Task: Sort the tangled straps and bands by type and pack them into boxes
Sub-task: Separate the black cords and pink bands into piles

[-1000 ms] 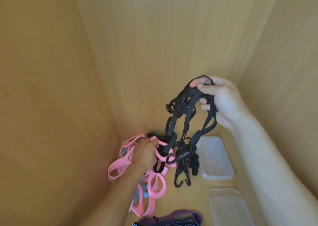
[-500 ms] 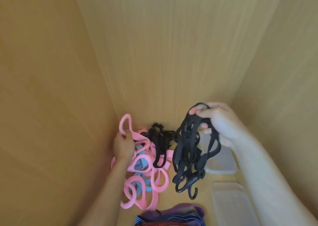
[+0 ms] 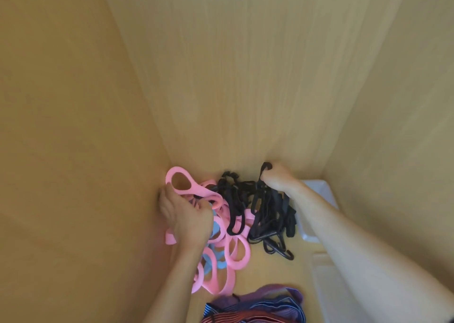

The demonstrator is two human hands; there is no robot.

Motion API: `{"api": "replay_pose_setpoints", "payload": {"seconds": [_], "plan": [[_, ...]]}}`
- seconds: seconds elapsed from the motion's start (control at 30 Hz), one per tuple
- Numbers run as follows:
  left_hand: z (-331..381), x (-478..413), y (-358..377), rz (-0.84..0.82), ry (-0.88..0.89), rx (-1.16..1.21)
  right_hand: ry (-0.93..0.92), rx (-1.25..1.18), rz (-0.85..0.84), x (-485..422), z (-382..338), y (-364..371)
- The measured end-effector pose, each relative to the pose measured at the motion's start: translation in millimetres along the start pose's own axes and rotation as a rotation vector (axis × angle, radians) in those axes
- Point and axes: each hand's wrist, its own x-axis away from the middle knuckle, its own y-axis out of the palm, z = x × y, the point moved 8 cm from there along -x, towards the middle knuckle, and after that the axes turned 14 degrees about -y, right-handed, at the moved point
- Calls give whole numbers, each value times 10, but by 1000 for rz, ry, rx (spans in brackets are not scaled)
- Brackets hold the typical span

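A tangle of pink bands (image 3: 235, 251) with a few light blue bands (image 3: 216, 227) lies on the wooden floor of the cabinet. My left hand (image 3: 184, 217) grips pink bands at the left of the pile, one loop sticking up by the corner. Black straps with hooks (image 3: 267, 212) lie to the right of the pink pile, touching it. My right hand (image 3: 277, 177) grips the top loop of the black straps, low over the floor near the back wall.
Two clear plastic boxes stand along the right wall: one (image 3: 321, 192) partly behind my right forearm, another (image 3: 329, 281) nearer me. Purple and striped bands (image 3: 258, 305) lie at the bottom edge. Wooden walls close in at left, back and right.
My right hand has come down with the black straps, which now lie bunched on the floor. My left hand has shifted its grip on the pink bands.
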Motion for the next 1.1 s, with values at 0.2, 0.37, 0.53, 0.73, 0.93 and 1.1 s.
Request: {"api": "replay_pose_setpoints", "payload": {"seconds": [0.2,0.37,0.53,0.73,0.93,1.1], "plan": [[51,231,357,-250,398,-224,52,186,28,29,-16,-87],[-208,251,647,-380,383,-368,-132,597,304,257,-523,-227],[-296,196,713,-378,378,-372,-269,467,-9,266,-599,639],[-436,193,686,-409,348,-328,-88,619,-49,6,-115,1094],[-515,201,671,-420,319,-254,-39,484,-49,-45,24,1178],[-447,185,660,-400,311,-221,-35,80,98,-58,-94,808]]}}
